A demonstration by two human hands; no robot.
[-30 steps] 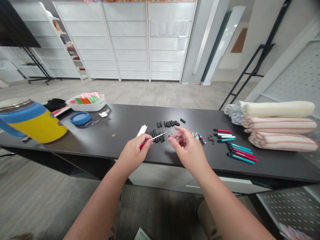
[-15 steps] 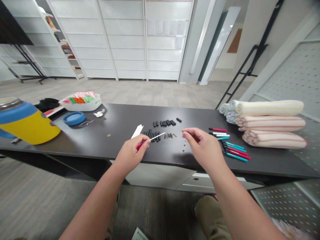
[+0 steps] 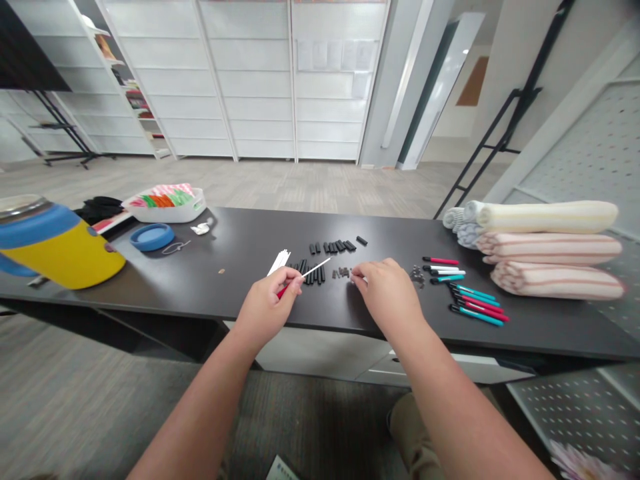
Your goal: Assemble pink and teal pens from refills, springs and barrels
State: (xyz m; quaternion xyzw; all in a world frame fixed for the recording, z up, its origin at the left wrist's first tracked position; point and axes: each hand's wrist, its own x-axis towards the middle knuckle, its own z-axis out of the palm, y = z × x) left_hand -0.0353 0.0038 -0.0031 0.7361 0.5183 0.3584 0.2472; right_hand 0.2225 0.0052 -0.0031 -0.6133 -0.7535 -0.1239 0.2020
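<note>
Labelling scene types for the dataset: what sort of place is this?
Probably an office or storeroom set up for hand assembly: a long dark table spread with pens and black pen parts, white shelving along the back wall.

A single view comes from a camera on the person's head, sitting above and just short of the desk's [image 3: 240, 250] near edge. It faces forward and down across the desk. Both forearms enter from the bottom edge, so the left grip [image 3: 265, 303] and right grip [image 3: 387, 297] lie close to the lens, over the desk's near middle. The wide lens takes in both ends of the desk: the yellow jug [image 3: 60, 250] at its left end, the stacked towels [image 3: 550, 250] at its right. Beyond the desk's far edge are open floor [image 3: 310, 187] and distant white shelving [image 3: 250, 80]. Heights look squeezed.
</note>
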